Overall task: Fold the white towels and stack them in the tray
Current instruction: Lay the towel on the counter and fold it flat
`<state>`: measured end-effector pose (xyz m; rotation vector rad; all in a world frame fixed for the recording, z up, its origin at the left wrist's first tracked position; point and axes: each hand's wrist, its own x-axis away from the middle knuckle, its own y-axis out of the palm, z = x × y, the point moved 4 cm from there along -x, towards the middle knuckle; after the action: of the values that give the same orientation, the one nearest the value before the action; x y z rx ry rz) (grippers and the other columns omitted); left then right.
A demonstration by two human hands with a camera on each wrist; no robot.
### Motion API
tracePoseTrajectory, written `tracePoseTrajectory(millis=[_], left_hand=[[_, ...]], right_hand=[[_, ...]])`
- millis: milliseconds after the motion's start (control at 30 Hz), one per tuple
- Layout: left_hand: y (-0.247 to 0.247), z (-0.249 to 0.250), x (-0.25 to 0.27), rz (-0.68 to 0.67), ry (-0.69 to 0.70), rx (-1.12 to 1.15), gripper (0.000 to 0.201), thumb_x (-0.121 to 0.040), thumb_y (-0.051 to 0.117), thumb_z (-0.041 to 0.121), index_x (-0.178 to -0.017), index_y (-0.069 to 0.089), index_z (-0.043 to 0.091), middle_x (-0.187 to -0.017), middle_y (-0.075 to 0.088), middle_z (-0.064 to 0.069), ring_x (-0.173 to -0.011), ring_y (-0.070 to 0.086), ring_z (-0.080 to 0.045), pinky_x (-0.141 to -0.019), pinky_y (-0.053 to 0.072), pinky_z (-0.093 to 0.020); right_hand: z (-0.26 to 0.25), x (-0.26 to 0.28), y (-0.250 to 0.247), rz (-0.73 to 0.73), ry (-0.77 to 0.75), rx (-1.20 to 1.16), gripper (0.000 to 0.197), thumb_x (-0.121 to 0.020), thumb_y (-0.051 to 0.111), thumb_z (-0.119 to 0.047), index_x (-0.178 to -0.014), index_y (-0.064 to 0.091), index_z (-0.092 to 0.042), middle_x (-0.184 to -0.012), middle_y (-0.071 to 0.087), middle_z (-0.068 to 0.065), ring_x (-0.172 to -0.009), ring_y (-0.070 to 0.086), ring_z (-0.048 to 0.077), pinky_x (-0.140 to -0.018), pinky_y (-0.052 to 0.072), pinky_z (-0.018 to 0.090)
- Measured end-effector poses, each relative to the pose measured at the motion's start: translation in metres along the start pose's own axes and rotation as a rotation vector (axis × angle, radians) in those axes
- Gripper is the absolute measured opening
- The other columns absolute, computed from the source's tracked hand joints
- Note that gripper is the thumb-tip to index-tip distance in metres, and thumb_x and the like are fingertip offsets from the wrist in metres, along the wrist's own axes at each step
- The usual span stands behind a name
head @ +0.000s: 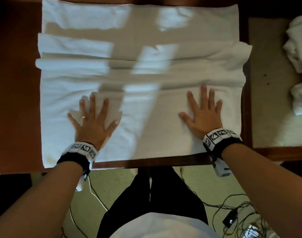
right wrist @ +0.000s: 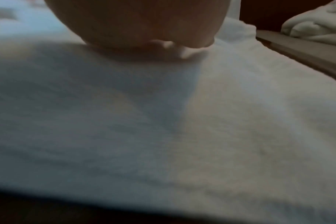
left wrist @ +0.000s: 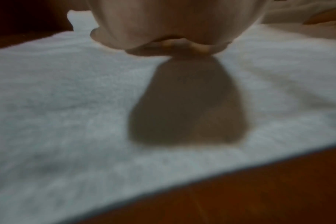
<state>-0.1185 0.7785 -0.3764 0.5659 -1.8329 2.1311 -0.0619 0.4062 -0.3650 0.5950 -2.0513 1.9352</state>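
Brown wood makes up the table (head: 16, 100), and a big white towel (head: 140, 79) covers most of its top, lying flat with soft folds across the middle. To the right sits a tray (head: 266, 117) with more white towels (head: 297, 48) bunched up in it. Both hands lie flat on the near part of the big towel, well apart, fingers spread wide. One is the left hand (head: 91, 122), with a ring (head: 83, 117) on it. Its partner is the right hand (head: 205, 114). Neither hand pinches the cloth.
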Motion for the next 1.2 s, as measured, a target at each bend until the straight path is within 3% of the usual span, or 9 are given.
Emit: tracePoseTrajectory(millis=[100,267,333,400,500,600,900,1100,1200], left_hand=[[0.01,-0.002,0.031,0.019,0.059,-0.044,0.078,-0.093,0.013,0.076,-0.159,-0.008,0.04,-0.168,-0.019,-0.002,-0.154,-0.006,-0.042,-0.107,0.003,-0.081],[0.044,-0.014,0.076,-0.072,0.132,-0.124,0.075,-0.096,0.012,0.074,-0.161,0.006,0.038,-0.17,-0.013,-0.002,-0.155,-0.011,-0.036,-0.105,0.015,-0.084],[0.039,-0.008,0.072,-0.041,0.1,-0.083,0.078,-0.094,0.016,0.073,-0.162,0.006,0.035,-0.17,-0.007,-0.004,-0.155,-0.005,-0.037,-0.105,0.013,-0.082],[0.035,0.004,0.067,-0.009,0.103,-0.051,0.08,-0.094,0.017,0.073,-0.162,0.006,0.032,-0.17,-0.003,-0.006,-0.155,0.0,-0.039,-0.108,0.011,-0.08],[0.039,0.02,0.063,0.017,0.15,-0.058,0.079,-0.094,0.015,0.073,-0.162,0.008,0.033,-0.17,-0.005,-0.005,-0.155,-0.004,-0.036,-0.109,0.008,-0.079],[0.047,0.018,0.062,0.047,0.135,-0.07,0.077,-0.094,0.013,0.074,-0.161,0.009,0.036,-0.17,-0.006,-0.002,-0.155,-0.005,-0.034,-0.111,0.007,-0.077],[0.048,0.017,0.061,0.09,0.108,-0.075,0.079,-0.091,0.009,0.077,-0.161,0.005,0.039,-0.17,-0.009,0.001,-0.155,-0.004,-0.034,-0.113,0.004,-0.074],[0.046,0.019,0.061,0.095,0.124,-0.076,0.078,-0.093,0.012,0.075,-0.161,0.011,0.037,-0.17,-0.003,-0.002,-0.155,0.0,-0.036,-0.111,0.007,-0.075],[0.047,0.019,0.062,0.103,0.122,-0.07,0.079,-0.092,0.009,0.076,-0.161,0.01,0.037,-0.17,-0.004,-0.001,-0.155,-0.002,-0.036,-0.112,0.006,-0.074]], right_hand=[[-0.011,0.026,0.005,0.036,-0.007,-0.013,0.081,-0.093,0.024,-0.075,-0.158,-0.005,-0.036,-0.162,-0.028,0.005,-0.15,-0.021,0.034,-0.117,-0.004,0.064],[-0.009,0.075,0.034,-0.067,-0.011,-0.086,0.077,-0.094,0.021,-0.074,-0.156,-0.01,-0.039,-0.16,-0.034,-0.001,-0.148,-0.027,0.03,-0.118,-0.009,0.058],[0.001,0.08,0.026,0.037,0.063,-0.228,0.074,-0.097,0.025,-0.065,-0.159,0.006,-0.03,-0.165,-0.017,0.002,-0.152,-0.014,0.025,-0.12,-0.004,0.05],[0.026,0.089,0.015,0.271,0.236,-0.368,0.06,-0.1,0.04,-0.046,-0.152,0.035,-0.016,-0.164,0.017,0.012,-0.15,0.015,0.031,-0.12,0.014,0.046],[0.068,0.113,0.011,0.43,0.537,-0.375,0.034,-0.097,0.052,-0.018,-0.127,0.06,-0.006,-0.135,0.051,0.019,-0.121,0.048,0.042,-0.098,0.041,0.048],[0.086,0.133,0.02,0.27,0.688,-0.331,0.024,-0.097,0.048,-0.016,-0.113,0.062,-0.005,-0.123,0.053,0.019,-0.104,0.056,0.042,-0.082,0.044,0.043],[0.091,0.15,0.03,0.026,0.827,-0.327,0.029,-0.098,0.052,-0.029,-0.112,0.063,-0.006,-0.118,0.063,0.022,-0.108,0.06,0.041,-0.084,0.047,0.039],[0.075,0.156,-0.039,0.469,0.765,-0.518,0.022,-0.088,0.051,-0.028,-0.081,0.059,-0.009,-0.09,0.06,0.015,-0.08,0.051,0.033,-0.07,0.036,0.034],[0.033,0.135,-0.086,0.654,0.538,-0.622,0.016,-0.09,0.053,-0.024,-0.078,0.054,-0.013,-0.081,0.055,0.007,-0.073,0.048,0.026,-0.067,0.04,0.037]])
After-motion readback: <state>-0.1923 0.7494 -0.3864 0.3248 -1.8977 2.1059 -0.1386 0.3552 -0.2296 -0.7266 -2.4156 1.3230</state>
